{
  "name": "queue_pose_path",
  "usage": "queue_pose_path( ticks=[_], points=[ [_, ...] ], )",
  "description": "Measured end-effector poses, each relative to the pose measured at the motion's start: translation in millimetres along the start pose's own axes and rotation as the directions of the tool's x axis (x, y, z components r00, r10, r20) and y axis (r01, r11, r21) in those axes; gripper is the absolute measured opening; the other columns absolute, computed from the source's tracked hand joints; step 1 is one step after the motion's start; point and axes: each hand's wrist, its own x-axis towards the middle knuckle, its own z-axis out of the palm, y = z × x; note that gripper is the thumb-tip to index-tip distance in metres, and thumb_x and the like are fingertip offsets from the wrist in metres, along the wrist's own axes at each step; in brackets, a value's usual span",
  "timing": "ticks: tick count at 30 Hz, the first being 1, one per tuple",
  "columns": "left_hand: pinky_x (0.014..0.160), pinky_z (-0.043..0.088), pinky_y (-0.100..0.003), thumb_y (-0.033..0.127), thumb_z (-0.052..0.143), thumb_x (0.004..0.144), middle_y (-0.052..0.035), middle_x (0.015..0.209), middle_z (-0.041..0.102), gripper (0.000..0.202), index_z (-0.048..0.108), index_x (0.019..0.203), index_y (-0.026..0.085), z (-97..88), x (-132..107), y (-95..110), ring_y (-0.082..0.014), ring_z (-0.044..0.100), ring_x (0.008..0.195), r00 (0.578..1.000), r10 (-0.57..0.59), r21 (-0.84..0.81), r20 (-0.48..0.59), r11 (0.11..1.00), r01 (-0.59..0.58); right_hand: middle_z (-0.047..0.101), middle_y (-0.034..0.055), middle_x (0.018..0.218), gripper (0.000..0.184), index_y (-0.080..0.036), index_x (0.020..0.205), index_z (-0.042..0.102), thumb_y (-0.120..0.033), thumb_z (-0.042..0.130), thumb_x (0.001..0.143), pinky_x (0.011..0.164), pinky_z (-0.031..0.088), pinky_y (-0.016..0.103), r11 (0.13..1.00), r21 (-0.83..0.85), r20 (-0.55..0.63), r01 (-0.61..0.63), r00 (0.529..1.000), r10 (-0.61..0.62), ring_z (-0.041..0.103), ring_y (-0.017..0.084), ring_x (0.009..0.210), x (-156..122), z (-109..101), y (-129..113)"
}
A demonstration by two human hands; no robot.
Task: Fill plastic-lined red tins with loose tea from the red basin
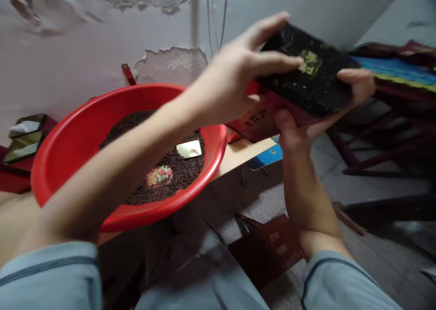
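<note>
A red box (260,123) with dark Chinese characters on its side is held up and tilted between my hands. Its upper face is black and speckled, with a small gold patch; I cannot tell whether this is a lid or contents. My left hand (238,69) grips the far left side, one finger reaching the gold patch and the thumb by the red side. My right hand (299,128) clasps the near right end, thumb on the red side. Below my left forearm, a large red basin (214,160) contains dark loose leaves (184,176), a pale gold flat piece (189,149) and a colourful round patch (159,176).
Open red boxes (25,144) stand left of the basin on a light tabletop (238,157). Beside the table is a blue flat item (267,157). A dark red box or bag (269,246) lies on the floor. Dark wooden furniture (371,157) stands at right.
</note>
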Motion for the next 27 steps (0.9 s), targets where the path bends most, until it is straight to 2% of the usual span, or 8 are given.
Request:
queue_pose_path(
  ticks=[1,3,7,11,17,23,25,27],
  points=[
    [0.133,0.021,-0.055,0.021,0.053,0.104,-0.0094,0.185,0.029,0.052,0.067,0.153,0.016,26.2,22,10,-0.0304,0.017,0.173,0.998,0.003,0.098,0.068,0.995,-0.009,0.04,0.0169,0.159,0.096,-0.034,0.156,0.039,-0.087,0.065,0.08,0.121,0.044,0.074,0.998,-0.037,-0.212,0.053,0.975,-0.059,0.027,0.054,0.161,-5,-11,13],
    [0.137,0.012,-0.063,0.012,0.043,0.108,-0.0157,0.183,0.032,0.057,0.054,0.164,0.01,84.5,54,27,-0.0335,0.017,0.173,0.98,0.0,0.229,0.198,0.972,-0.046,0.049,0.0197,0.145,0.08,-0.027,0.142,0.049,-0.072,0.077,0.081,0.125,0.04,0.069,0.988,-0.139,-0.376,0.074,0.919,-0.122,0.049,0.048,0.144,-19,-23,46],
    [0.136,0.032,-0.054,0.009,0.042,0.106,-0.0298,0.177,0.037,0.062,0.042,0.165,-0.007,192.2,79,38,-0.0365,0.034,0.168,0.925,-0.098,0.232,0.368,0.973,0.011,0.052,0.0231,0.135,0.081,-0.016,0.143,0.046,-0.069,0.058,0.082,0.119,0.043,0.07,0.934,-0.316,-0.24,-0.166,0.967,0.09,0.056,0.045,0.135,-57,-27,132],
    [0.134,0.037,-0.048,0.016,0.045,0.107,-0.0287,0.182,0.026,0.069,0.031,0.171,-0.006,251.0,82,25,-0.0356,0.028,0.17,0.819,-0.204,0.191,0.537,0.975,0.118,0.052,0.0211,0.133,0.069,-0.02,0.142,0.046,-0.055,0.058,0.084,0.113,0.05,0.068,0.857,-0.43,-0.184,-0.284,0.957,0.225,0.058,0.041,0.134,-89,-13,199],
    [0.138,0.027,-0.049,0.012,0.041,0.107,-0.0216,0.186,0.012,0.072,0.025,0.176,0.0,273.1,95,2,-0.0315,0.012,0.174,0.79,-0.244,0.189,0.562,0.968,0.164,0.049,0.0218,0.145,0.066,-0.023,0.146,0.04,-0.041,0.062,0.086,0.12,0.044,0.065,0.903,-0.265,-0.242,-0.339,0.93,0.278,0.054,0.037,0.14,-84,18,233],
    [0.138,0.027,-0.048,0.013,0.052,0.102,-0.0201,0.188,0.005,0.083,0.018,0.177,0.002,263.5,97,-13,-0.0315,0.007,0.175,0.732,-0.182,0.136,0.656,0.983,0.122,0.044,0.0309,0.157,0.085,-0.017,0.155,0.033,-0.046,0.067,0.083,0.125,0.037,0.066,0.863,-0.302,-0.194,-0.406,0.912,0.361,0.047,0.041,0.151,-72,14,233],
    [0.137,0.029,-0.05,0.015,0.054,0.101,-0.021,0.187,0.009,0.084,0.02,0.177,0.003,249.9,88,-20,-0.0319,0.012,0.174,0.73,-0.142,0.109,0.669,0.99,0.094,0.033,0.0387,0.165,0.092,-0.013,0.158,0.032,-0.052,0.068,0.083,0.125,0.029,0.076,0.852,-0.399,-0.197,-0.338,0.939,0.28,0.037,0.049,0.159,-69,12,220],
    [0.135,0.033,-0.051,0.015,0.052,0.101,-0.0231,0.186,0.013,0.083,0.02,0.177,0.003,228.4,73,-29,-0.032,0.018,0.173,0.779,-0.104,0.098,0.618,0.994,0.054,0.023,0.041,0.172,0.092,-0.01,0.162,0.031,-0.055,0.063,0.089,0.124,0.022,0.083,0.86,-0.486,-0.156,-0.156,0.984,0.09,0.026,0.053,0.164,-59,19,195]
  ],
)
